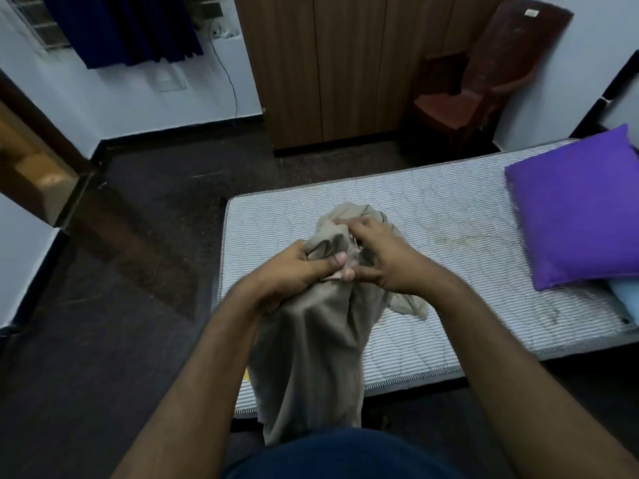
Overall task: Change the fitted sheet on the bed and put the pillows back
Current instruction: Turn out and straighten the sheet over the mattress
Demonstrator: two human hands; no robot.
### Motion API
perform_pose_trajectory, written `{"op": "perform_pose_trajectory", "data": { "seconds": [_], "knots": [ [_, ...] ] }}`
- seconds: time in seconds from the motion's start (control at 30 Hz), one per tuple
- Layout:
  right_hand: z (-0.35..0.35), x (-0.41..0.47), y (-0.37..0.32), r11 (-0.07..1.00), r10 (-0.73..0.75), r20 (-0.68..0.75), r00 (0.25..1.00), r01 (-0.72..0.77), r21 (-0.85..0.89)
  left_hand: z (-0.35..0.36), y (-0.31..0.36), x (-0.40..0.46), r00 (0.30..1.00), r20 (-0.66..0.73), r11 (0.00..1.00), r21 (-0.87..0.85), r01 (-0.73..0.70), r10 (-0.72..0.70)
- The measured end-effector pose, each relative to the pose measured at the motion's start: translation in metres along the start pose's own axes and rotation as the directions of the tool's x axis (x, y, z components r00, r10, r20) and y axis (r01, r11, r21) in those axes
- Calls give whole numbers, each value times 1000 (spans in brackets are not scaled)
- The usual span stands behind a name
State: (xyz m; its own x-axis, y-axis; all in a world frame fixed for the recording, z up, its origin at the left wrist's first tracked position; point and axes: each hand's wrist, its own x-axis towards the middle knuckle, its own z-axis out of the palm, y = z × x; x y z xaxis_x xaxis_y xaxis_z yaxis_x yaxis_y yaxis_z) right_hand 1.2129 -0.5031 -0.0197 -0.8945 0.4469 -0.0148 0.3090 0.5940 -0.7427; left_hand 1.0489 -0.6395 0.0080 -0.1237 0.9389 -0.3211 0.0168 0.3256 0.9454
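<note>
Your left hand [294,267] gripped the bunched sheet [311,340], hanging lengthwise toward you; your right hand's [377,257] fingers [345,224] picked at its top.

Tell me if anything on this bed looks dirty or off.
The bare mattress has a faint yellowish stain near its middle and a dark smudge toward the purple pillow, which lies askew.

Pillow [577,209] on mattress [449,216] (right end).

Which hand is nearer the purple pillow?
Right. The right hand is on the pillow's side of the bunched sheet; the left hand grips farther away.
</note>
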Motion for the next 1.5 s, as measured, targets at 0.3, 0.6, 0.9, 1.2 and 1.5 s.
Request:
{"op": "perform_pose_trajectory", "data": {
  "seconds": [0.3, 0.6, 0.9, 1.2, 1.5],
  "knots": [
    [-28, 53, 5, 886, -161, -242, 957, 249, 391, -25, 31, 49, 999, 48, 995, -99, -20, 25],
    [-24, 76, 0, 939, 8, -442, 897, 145, 312, -59, 13, 70, 988, 116, 995, -30, -99, 102],
    [-9, 86, 1, 984, 167, -160, 973, -154, 93, -68, -7, 77, 979, 143, 976, 141, -166, 146],
    [9, 59, 0, 946, 148, -333, 931, -36, 322, -61, -74, 87, 949, 306, 987, 159, 26, -74],
    [-32, 33, 0, 965, 164, -686, 709, 30, 262, -37, -140, 102, 987, 155, 983, 185, 13, -42]
  ]
}}
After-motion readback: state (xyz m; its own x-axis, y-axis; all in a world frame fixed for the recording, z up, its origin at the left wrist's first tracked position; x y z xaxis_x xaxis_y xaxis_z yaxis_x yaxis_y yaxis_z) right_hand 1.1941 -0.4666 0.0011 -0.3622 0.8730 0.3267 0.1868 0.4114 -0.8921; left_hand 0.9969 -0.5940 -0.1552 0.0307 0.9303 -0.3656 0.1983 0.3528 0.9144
